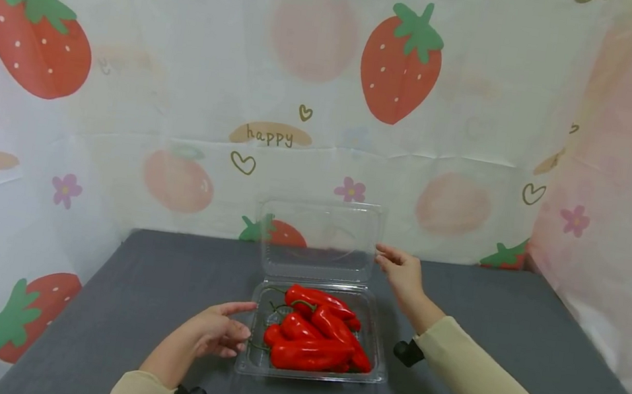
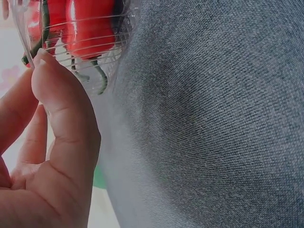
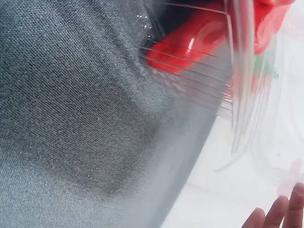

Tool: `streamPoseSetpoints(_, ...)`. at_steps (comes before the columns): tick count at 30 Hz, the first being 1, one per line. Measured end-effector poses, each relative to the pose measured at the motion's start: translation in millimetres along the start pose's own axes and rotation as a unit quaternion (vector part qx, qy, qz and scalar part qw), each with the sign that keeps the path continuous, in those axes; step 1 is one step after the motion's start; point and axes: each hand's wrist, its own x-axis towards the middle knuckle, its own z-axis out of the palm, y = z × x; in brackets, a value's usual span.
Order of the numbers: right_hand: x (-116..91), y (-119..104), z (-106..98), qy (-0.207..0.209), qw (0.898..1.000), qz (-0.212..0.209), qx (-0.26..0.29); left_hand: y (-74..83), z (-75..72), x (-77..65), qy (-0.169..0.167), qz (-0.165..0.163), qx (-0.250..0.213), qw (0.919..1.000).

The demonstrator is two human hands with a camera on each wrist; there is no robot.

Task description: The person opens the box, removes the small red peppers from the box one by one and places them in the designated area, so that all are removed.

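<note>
A clear plastic clamshell box (image 1: 310,377) stands on the grey table with its lid (image 1: 317,250) raised at the back. Several glossy red peppers (image 1: 310,354) with green stems lie piled in its base. My left hand (image 1: 217,330) is at the base's left side; in the left wrist view its thumb (image 2: 59,88) and forefinger pinch the rim. At the raised lid's right edge is my right hand (image 1: 401,275), its fingertips touching the plastic. The right wrist view shows those fingers (image 3: 280,211) extended along the lid, with the thumb out of sight.
Dark grey cloth covers the table (image 1: 180,272). Behind it hangs a pale curtain (image 1: 218,77) printed with strawberries, hearts and flowers, and more of it runs down both sides. A black wrist device (image 1: 408,352) sits below the right cuff.
</note>
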Motion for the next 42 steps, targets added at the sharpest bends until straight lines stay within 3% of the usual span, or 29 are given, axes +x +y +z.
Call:
streamPoseSetpoints(12, 6, 10, 5, -0.006, 1.0, 0.024, 0.01, 0.0, 1.4, -2.8, 0.011, 0.014, 0.005, 0.9998)
streamPoseSetpoints(34, 18, 23, 8, -0.023, 0.999, 0.039, 0.01, 2.5, 0.2, 0.7, 0.008, -0.015, 0.002, 0.9999)
streamPoseSetpoints(42, 21, 26, 9, -0.038, 0.998, 0.051, 0.007, 2.5, 0.4, -0.5, 0.01, -0.006, 0.002, 0.9999)
